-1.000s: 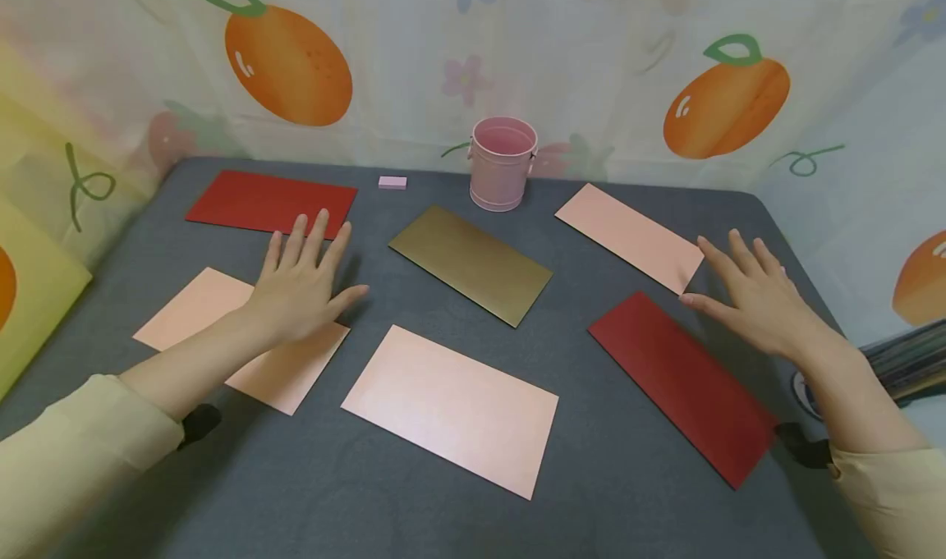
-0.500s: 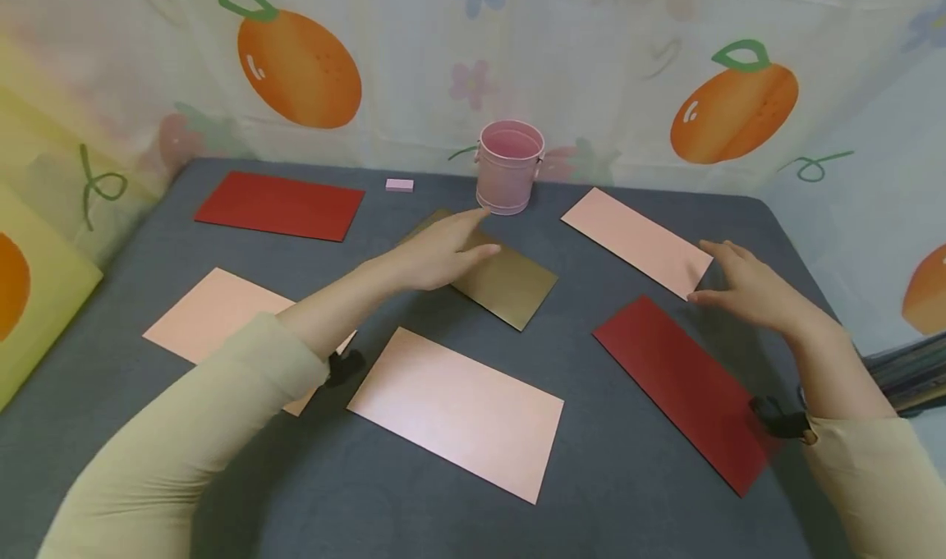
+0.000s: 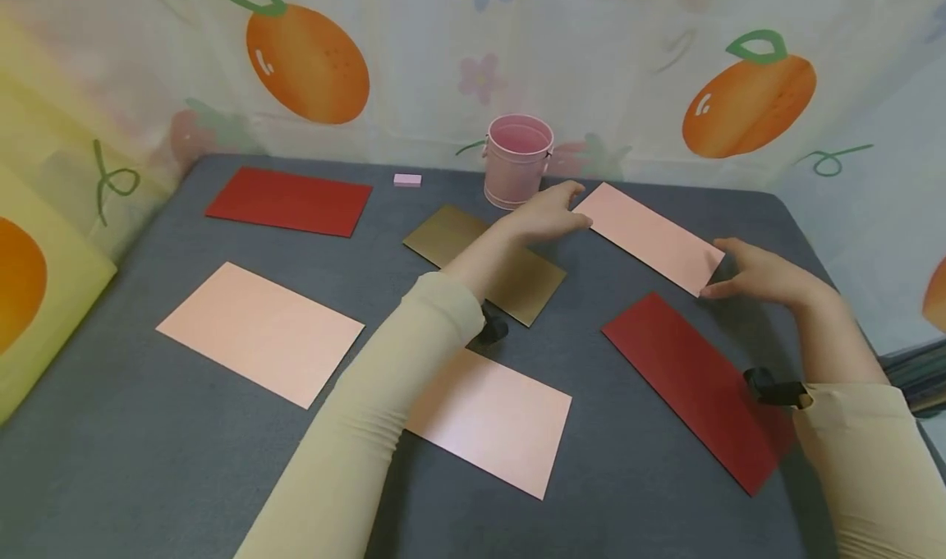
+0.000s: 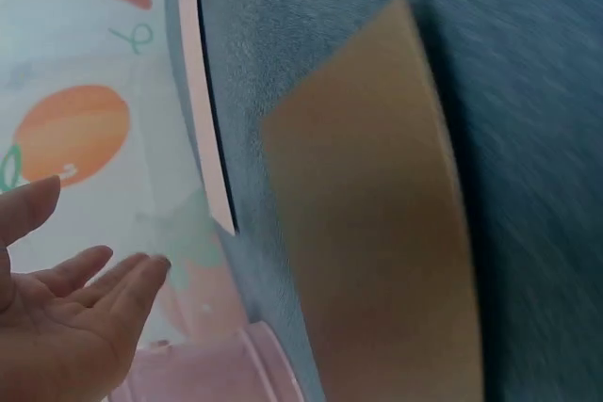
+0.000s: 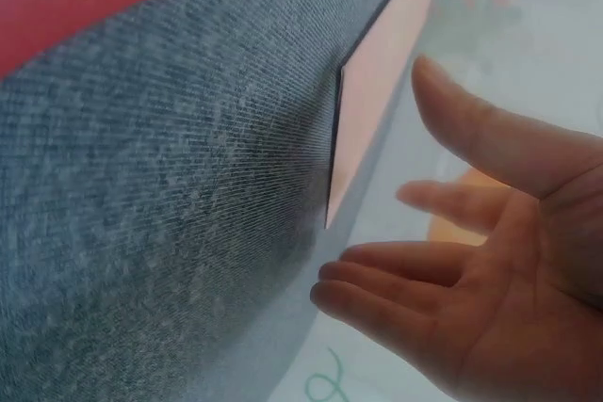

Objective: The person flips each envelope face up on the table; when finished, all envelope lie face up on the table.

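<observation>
We spot the far-right pale pink panel [image 3: 646, 237] flat on the table [image 3: 170, 436], long axis slanting from near the pink bucket [image 3: 516, 177] towards the near right. Over the gold panel [image 3: 447, 231] stretches the left hand [image 3: 544, 214], at the far end; at the near end, the right hand [image 3: 772, 275]. We see both thumbs apart from their fingers.

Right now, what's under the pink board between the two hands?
Around the pink board, gray tabletop shows, with the left hand near one end and the right hand near the other. What lies underneath is covered, so I can't tell.
</observation>
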### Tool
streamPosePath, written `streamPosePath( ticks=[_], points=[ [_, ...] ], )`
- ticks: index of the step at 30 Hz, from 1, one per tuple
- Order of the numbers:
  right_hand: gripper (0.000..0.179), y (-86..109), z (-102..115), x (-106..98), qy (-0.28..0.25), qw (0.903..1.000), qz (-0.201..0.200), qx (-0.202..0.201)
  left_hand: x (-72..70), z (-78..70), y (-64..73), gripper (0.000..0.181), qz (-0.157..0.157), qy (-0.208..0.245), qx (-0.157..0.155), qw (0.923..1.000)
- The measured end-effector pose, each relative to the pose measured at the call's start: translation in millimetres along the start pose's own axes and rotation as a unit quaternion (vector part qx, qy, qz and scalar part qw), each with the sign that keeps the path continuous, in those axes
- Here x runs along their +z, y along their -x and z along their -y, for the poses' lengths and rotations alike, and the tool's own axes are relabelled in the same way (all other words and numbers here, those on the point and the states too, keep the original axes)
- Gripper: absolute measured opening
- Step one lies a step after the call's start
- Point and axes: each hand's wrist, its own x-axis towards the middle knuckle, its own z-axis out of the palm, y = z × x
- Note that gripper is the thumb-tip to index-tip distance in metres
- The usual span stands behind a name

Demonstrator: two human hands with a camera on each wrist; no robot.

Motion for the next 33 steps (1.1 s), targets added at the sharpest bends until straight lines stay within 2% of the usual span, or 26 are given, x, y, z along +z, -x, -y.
streamPosePath(
  ticks=[4, 9, 15, 19, 23, 29, 33],
  points=[
    [0.104, 1.5, -4, 1, 0.006, 1.0000, 0.007, -0.002, 3.8, -3.4, -12.1, 0.064, 0.005, 0.011, -0.028, 0.9995],
    [0.104, 0.9, -11, 4, -0.001, 0.9998, 0.017, -0.011, 5.9, -1.5, -23.3, 0.063, 0.001, 0.056, -0.055, 0.9969],
    [0.106, 0.6, -14, 8, -0.008, 0.9998, 0.017, -0.010, 13.4, 5.1, -30.5, 0.064, -0.008, 0.108, -0.080, 0.9909],
    [0.096, 1.2, -13, 10, -0.002, 0.9999, 0.007, -0.014, 20.4, 10.0, -35.6, 0.066, -0.017, 0.135, -0.091, 0.9865],
    [0.087, 1.7, -15, 14, -0.003, 0.9999, 0.005, -0.015, 27.0, 15.8, -40.3, 0.067, -0.025, 0.136, -0.105, 0.9848],
    [0.102, 0.8, -17, 17, 0.006, 0.9999, 0.009, -0.005, 32.8, 22.1, -42.8, 0.066, -0.019, 0.126, -0.098, 0.9870],
    [0.103, -0.2, -16, 18, 0.016, 0.9998, 0.009, -0.005, 34.0, 24.2, -42.5, 0.065, -0.011, 0.128, -0.087, 0.9879]
  ],
)
